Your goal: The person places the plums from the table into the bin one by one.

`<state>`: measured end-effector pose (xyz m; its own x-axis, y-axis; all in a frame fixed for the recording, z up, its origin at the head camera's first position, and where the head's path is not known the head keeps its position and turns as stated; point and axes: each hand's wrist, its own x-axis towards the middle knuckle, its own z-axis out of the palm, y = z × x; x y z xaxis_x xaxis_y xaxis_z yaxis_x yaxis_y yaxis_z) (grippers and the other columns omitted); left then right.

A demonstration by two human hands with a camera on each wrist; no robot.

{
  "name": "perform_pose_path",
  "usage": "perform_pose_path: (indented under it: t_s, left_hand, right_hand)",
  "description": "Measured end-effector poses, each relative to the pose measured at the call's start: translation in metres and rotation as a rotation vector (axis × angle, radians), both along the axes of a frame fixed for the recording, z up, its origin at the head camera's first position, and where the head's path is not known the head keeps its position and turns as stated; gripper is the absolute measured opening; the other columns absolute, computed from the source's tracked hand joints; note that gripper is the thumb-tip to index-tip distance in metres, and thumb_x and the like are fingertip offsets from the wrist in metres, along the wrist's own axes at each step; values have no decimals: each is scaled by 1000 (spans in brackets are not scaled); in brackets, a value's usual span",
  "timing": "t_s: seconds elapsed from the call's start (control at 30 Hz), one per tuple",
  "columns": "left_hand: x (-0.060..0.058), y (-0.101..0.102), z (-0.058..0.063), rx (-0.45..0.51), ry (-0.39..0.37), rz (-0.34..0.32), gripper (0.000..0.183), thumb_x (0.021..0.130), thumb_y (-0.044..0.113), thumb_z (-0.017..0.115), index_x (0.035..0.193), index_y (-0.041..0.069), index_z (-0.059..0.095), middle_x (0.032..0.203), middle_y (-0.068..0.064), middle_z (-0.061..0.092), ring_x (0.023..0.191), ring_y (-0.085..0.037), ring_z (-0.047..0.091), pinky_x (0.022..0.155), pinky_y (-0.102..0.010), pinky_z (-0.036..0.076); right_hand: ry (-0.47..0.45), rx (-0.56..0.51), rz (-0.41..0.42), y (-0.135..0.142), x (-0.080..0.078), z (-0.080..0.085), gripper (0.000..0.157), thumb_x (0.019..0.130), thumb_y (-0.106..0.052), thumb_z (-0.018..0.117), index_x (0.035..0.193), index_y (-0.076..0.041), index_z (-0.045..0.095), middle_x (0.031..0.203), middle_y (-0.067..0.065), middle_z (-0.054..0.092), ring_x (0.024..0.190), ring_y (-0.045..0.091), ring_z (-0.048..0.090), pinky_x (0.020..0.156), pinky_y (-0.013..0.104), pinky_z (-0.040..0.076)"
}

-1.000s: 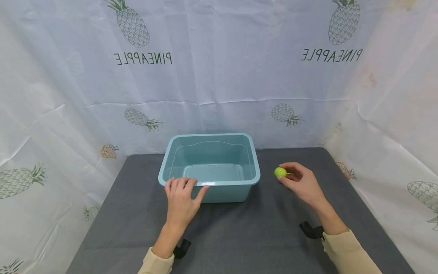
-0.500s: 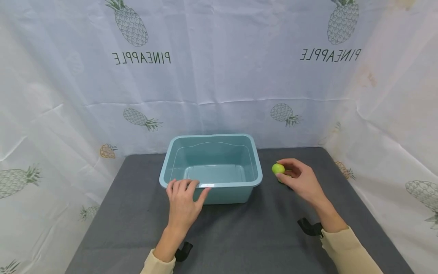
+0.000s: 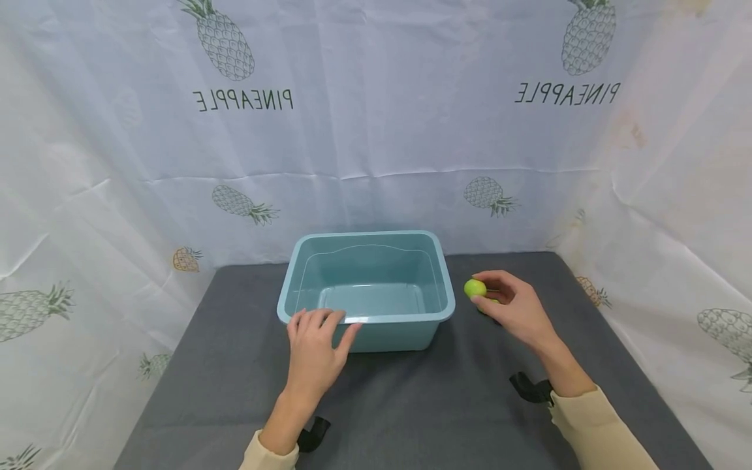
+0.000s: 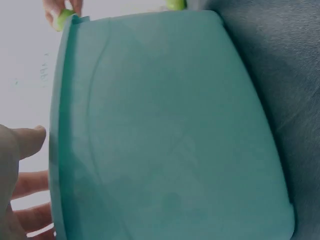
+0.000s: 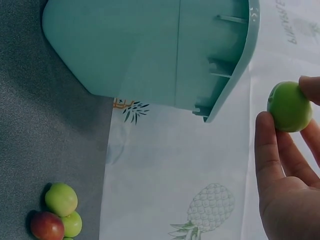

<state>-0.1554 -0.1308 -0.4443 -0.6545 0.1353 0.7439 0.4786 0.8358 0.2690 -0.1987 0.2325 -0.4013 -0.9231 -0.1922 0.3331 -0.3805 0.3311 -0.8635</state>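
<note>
The light-blue plastic basin (image 3: 382,336) stands at the back middle of the table. My left hand (image 3: 311,362) lies at its near rim, fingers bent over the edge; in the left wrist view the thumb (image 4: 31,141) sticks out apart from the rim. To the right of the basin, my right hand (image 3: 519,313) pinches a small round green fruit (image 5: 290,107) between thumb and fingertips, raised above the table. Below that hand, a reddish fruit (image 5: 47,226) and several green fruits (image 5: 61,199) lie together on the cloth, mostly hidden by the hand in the head view.
A dark grey cloth (image 3: 405,418) covers the table. White curtains printed with pineapples (image 3: 364,130) hang behind it and on both sides, close past the basin's far edge. A black wrist mount (image 3: 529,388) juts out beside each forearm.
The basin has shifted slightly right and nearer, together with my left hand. My right hand has carried the green fruit a little up and left, uncovering part of another green fruit below.
</note>
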Motion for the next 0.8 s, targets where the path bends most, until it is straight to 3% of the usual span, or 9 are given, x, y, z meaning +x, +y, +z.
perform_pose_path:
  t_s: [0.23,0.53,0.63,0.8]
  left_hand:
    - [-6,-19,12,24,-2,-38,30,86,20,81,108,1,73,101,-15,67,97,-39,61,86,-58,43]
    - [-23,-52,21,140,-8,-7,27,87,14,78,109,0,72,113,-21,63,106,-46,54,88,-63,37]
    - [-28,-62,22,215,-82,-20,32,89,14,76,117,-1,69,122,-25,58,110,-48,51,90,-64,35]
    - [-36,-78,21,343,-331,-60,45,98,19,67,138,1,57,142,-24,44,128,-46,42,100,-65,32]
  right_hand:
    - [-5,21,-12,-1,-2,0,39,93,-10,75,129,0,62,124,17,62,104,11,66,86,19,51]
    - [-6,20,-14,-1,-4,0,39,93,-9,74,129,1,62,125,18,61,103,9,65,86,19,51]
    - [-10,22,-16,-1,-4,2,40,93,-9,74,129,1,62,125,18,61,104,11,65,86,19,52]
    - [-33,20,-20,-2,-4,4,41,94,-12,75,131,0,61,125,17,61,104,13,66,84,22,53]
